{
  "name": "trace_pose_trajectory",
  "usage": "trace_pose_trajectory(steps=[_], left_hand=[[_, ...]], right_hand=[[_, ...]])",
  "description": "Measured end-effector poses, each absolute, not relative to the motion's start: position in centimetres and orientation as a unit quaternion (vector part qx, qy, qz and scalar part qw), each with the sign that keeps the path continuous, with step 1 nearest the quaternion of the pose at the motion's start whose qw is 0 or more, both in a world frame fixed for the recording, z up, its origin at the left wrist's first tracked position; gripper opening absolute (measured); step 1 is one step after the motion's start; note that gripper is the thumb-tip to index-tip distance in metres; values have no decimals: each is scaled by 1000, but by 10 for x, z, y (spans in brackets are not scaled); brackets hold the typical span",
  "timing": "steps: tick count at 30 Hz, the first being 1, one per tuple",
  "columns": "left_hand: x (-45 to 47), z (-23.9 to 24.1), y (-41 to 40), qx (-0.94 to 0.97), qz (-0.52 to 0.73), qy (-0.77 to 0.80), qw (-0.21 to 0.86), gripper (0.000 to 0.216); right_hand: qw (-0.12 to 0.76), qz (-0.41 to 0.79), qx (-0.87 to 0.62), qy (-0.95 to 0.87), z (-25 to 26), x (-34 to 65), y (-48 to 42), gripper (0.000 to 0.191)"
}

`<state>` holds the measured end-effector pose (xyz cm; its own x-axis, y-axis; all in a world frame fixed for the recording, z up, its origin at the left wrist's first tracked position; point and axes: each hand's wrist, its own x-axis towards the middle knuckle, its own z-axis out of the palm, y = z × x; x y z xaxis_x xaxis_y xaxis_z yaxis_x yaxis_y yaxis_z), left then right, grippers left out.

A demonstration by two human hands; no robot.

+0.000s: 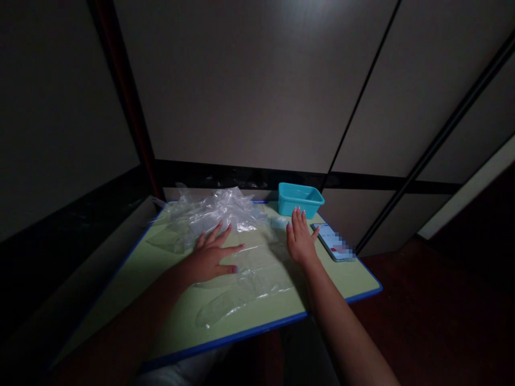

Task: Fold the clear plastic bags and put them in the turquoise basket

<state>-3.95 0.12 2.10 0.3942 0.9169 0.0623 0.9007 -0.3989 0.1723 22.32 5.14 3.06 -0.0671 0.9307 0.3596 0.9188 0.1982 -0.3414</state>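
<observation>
A clear plastic bag point(257, 273) lies spread over the middle of the table, between my two hands. My left hand point(211, 257) has its fingers spread at the bag's left side, and nothing is in its grip. At the bag's right side, my right hand point(300, 238) is held out with straight fingers and the thumb apart, also holding nothing. Beyond my left hand sits a crumpled heap of clear plastic bags point(225, 209). A small pale-blue item point(279, 222) lies just left of my right fingertips; its kind is unclear.
A turquoise plastic basket point(300, 198) stands at the table's back right, just past my right hand. A phone point(333, 241) with a lit screen lies near the right edge. The pale green table point(169, 321) has a blue rim and stands against dark panelled doors.
</observation>
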Motion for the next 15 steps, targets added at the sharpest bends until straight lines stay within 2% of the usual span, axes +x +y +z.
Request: trace_pose_trajectory(steps=[9,12,15], left_hand=[[-36,18,-2,833,52,548,54,72],[-36,17,-1,832,76,548,41,68],[-39,16,3,824,121,553,21,55]], right_hand=[[52,67,-645,-759,27,219,50,59],[4,92,-629,-772,25,219,49,59],[-31,105,-611,-784,22,219,48,62]])
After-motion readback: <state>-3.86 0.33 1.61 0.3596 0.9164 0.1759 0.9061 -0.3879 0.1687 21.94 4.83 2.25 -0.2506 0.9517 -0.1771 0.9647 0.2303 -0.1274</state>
